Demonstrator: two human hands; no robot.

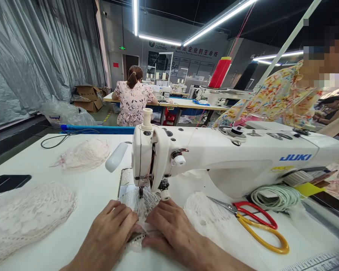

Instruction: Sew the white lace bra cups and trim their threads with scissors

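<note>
A white sewing machine (214, 146) stands in front of me. Sheer white lace fabric (135, 197) lies under its presser foot (141, 192). My left hand (110, 229) is closed on the near left part of the lace, fingers bent. Close beside it, my right hand (172, 227) presses and pinches the lace on the right. The fingertips of both hands are partly hidden in the folds. More white lace (206, 210) spreads to the right of my right hand, with scissors (254, 222) that have one red and one yellow handle lying against it.
Lace piles (25, 214) and a pinkish lace bundle (84, 154) lie at left, near a dark phone (9, 183). A coil of pale green cord (274, 197) sits under the machine arm. A ruler (316, 262) is at the front right. Two other people sit or stand beyond.
</note>
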